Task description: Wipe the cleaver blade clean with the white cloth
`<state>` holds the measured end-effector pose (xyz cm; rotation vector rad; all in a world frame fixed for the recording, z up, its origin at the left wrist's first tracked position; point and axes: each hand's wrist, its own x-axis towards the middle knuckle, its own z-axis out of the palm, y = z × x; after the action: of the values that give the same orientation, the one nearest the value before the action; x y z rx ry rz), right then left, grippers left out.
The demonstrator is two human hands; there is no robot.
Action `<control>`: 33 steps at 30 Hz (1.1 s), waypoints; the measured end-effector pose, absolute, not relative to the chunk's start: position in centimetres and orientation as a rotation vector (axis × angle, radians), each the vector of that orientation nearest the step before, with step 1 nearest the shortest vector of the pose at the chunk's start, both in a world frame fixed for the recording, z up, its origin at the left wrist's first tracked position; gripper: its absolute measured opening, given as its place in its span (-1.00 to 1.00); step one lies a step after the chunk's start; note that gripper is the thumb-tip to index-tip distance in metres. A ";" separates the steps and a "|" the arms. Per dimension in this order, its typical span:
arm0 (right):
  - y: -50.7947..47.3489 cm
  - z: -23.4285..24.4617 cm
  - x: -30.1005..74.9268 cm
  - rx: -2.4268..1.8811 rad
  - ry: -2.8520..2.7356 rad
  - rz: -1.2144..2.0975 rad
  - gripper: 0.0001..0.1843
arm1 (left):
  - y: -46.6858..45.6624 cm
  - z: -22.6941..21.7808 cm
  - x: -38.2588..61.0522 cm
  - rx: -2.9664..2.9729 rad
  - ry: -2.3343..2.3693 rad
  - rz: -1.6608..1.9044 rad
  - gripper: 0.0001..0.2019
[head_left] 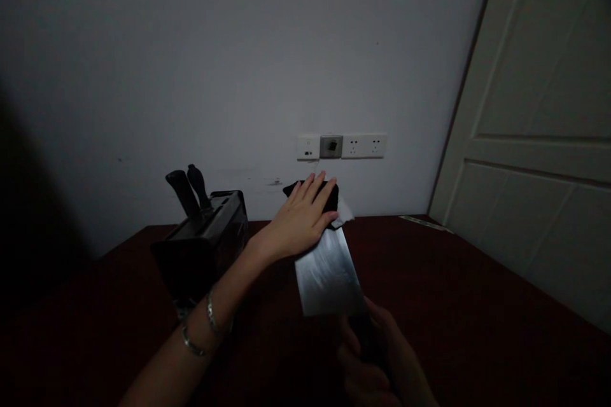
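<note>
My right hand [382, 362] is closed round the dark handle of a cleaver, low in the view. Its broad steel blade [329, 276] points away from me over the dark red table [477, 292]. My left hand [303, 219] lies flat on the far end of the blade, fingers stretched out together. Under those fingers sits a dark cloth [329, 194], and a bit of white tissue [344, 213] sticks out beside it. Two bracelets ring my left wrist.
A black knife block [205, 248] with two dark handles sticking up stands at the left, next to my left forearm. The white wall behind carries a strip of sockets [341, 146]. A pale door [539, 140] fills the right side.
</note>
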<state>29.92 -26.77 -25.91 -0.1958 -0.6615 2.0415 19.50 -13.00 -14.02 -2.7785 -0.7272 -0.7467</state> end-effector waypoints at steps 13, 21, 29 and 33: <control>-27.0 -26.6 29.4 -0.234 -0.702 2.067 -0.54 | -12.0 -13.8 17.9 -2.520 -0.756 -1.644 -0.67; -27.0 -26.7 29.1 -0.253 -0.683 2.068 -0.54 | -13.3 -12.8 16.3 -2.090 -0.672 -2.140 -0.63; -26.8 -26.5 29.6 -0.145 -0.687 2.084 -0.59 | -14.9 -16.2 15.2 -2.598 -0.315 -1.417 -0.61; -26.6 -26.2 30.0 -0.140 -0.672 2.025 -0.59 | -14.3 -17.7 15.6 -2.894 -0.314 -1.330 -0.61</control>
<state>30.03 -26.60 -26.23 -0.1399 -0.6719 2.0246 15.58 -14.29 -17.75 -2.8937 -0.3141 -1.3301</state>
